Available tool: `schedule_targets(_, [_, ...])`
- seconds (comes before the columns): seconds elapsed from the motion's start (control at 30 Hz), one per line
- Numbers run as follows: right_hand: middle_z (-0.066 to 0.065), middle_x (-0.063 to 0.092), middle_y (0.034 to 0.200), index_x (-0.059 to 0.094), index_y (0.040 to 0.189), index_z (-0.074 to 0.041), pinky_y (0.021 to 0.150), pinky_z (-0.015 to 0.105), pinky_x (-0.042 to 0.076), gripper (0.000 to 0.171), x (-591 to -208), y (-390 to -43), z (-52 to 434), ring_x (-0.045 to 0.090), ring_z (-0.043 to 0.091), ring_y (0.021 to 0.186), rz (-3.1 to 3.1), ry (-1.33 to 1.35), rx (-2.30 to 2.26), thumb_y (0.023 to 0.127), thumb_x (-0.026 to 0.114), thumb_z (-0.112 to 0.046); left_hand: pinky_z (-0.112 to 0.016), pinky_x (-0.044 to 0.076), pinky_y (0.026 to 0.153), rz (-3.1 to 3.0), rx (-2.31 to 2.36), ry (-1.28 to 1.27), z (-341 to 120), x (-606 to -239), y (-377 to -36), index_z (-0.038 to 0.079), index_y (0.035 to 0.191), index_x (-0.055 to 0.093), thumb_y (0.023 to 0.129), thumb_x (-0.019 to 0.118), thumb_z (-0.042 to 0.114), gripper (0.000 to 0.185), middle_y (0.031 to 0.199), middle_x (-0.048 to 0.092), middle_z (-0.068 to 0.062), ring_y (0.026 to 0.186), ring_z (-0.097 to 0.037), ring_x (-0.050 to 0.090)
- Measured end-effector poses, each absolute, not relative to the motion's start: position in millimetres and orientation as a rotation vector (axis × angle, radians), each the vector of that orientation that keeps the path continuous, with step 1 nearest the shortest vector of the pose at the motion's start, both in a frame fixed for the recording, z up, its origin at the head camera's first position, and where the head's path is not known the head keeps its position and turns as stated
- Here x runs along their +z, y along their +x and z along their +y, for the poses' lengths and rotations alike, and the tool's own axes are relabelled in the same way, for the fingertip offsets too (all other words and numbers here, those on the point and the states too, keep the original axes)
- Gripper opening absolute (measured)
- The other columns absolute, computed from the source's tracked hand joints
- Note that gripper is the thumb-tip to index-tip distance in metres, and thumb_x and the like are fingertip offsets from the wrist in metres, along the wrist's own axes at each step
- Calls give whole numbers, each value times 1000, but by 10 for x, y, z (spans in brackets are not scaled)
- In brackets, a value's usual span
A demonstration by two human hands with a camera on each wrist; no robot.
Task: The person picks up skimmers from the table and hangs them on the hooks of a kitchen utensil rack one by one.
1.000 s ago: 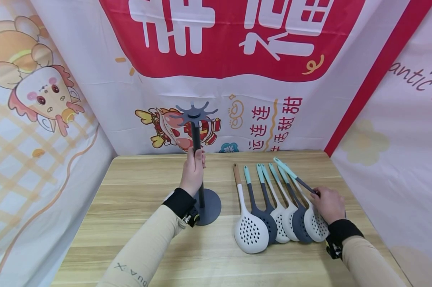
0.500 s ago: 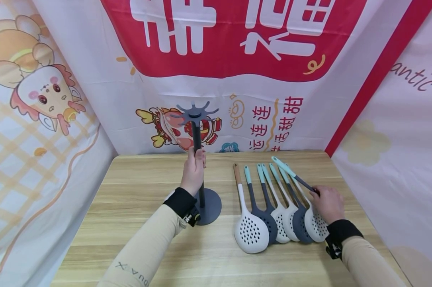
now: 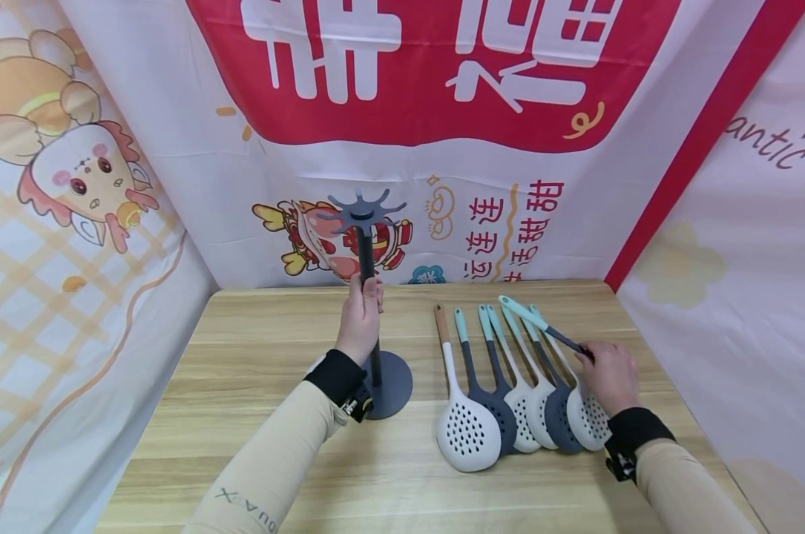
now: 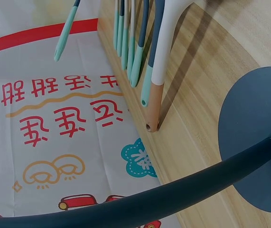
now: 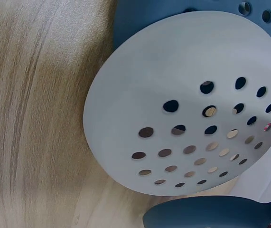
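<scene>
My left hand (image 3: 360, 315) grips the black pole (image 3: 367, 259) of an upright utensil stand, with curved hooks (image 3: 362, 213) fanned out at its top. The stand's round base (image 3: 395, 386) is on the table. At the right, my right hand (image 3: 610, 377) holds a dark grey utensil (image 3: 562, 340) by its shaft, its teal handle pointing up and to the left. In the right wrist view its scooped head (image 5: 206, 211) shows edge-on, beside a white skimmer (image 5: 182, 61). That head is hidden behind my hand in the head view.
Several skimmers lie in an overlapping row on the wooden table (image 3: 255, 415), handles toward the back. The leftmost is white with a brown handle (image 3: 441, 322); the others, such as a dark one (image 3: 562, 415), have teal handles. Printed cloth (image 3: 562, 237) hangs behind and at both sides.
My right hand has shifted slightly left, and the teal handle tip of the dark grey utensil has swung a little left and down. My left hand stays on the stand's pole.
</scene>
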State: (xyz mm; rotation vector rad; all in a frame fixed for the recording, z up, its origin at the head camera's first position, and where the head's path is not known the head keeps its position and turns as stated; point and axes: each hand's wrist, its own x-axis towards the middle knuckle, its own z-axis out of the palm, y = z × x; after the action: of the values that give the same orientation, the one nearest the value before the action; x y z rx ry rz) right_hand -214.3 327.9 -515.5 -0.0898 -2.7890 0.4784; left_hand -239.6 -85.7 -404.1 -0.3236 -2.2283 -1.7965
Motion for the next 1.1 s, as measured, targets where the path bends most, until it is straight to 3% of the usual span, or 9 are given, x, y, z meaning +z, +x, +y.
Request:
schedule_targets(0.3, [24, 70, 103, 69, 108, 2, 83, 57, 42, 20, -5145, -2150, 3243, 55, 41, 96, -2732, -30, 455, 92, 68, -9, -26, 40, 70, -2221, -1793, -332, -855, -4043, -2388, 1, 116, 42, 106, 24, 38, 42, 83, 42, -3, 76, -28, 47])
schedule_targets(0.57, [23, 71, 101, 69, 110, 3, 83, 56, 43, 21, -5138, -2179, 3205, 56, 40, 95, -2720, -13, 464, 92, 68, -7, -28, 39, 70, -2214, -1793, -335, -850, -4043, -2387, 1, 116, 42, 107, 24, 37, 41, 83, 43, -5, 78, -36, 48])
schedule_targets(0.63, [24, 71, 100, 69, 109, 3, 88, 57, 43, 20, -5127, -2181, 3190, 56, 40, 94, -2704, 8, 472, 91, 68, -6, -28, 39, 70, -2210, -1796, -339, -850, -4042, -2385, 1, 116, 42, 106, 24, 37, 42, 83, 42, -5, 79, -40, 47])
schedule_targets(0.83, [24, 71, 99, 69, 108, 4, 108, 60, 35, 20, -5087, -2190, 3135, 58, 41, 99, -2658, 63, 505, 89, 69, -1, -27, 39, 70, -2217, -1798, -331, -853, -4034, -2392, 0, 116, 42, 107, 24, 36, 41, 83, 42, -6, 76, -31, 47])
schedule_targets(0.97, [24, 71, 100, 69, 108, 5, 105, 58, 38, 20, -5087, -2196, 3118, 57, 41, 100, -2661, 76, 521, 89, 69, -1, -27, 39, 71, -2221, -1799, -322, -856, -4039, -2405, -2, 117, 42, 108, 25, 28, 36, 85, 44, -12, 78, -34, 47])
schedule_targets(1.1, [23, 70, 102, 68, 110, 4, 94, 57, 43, 20, -5091, -2189, 3105, 55, 39, 99, -2693, 60, 551, 90, 68, -1, -28, 38, 70, -2221, -1801, -317, -856, -4042, -2392, -2, 116, 42, 109, 25, 27, 34, 85, 45, -16, 79, -37, 47])
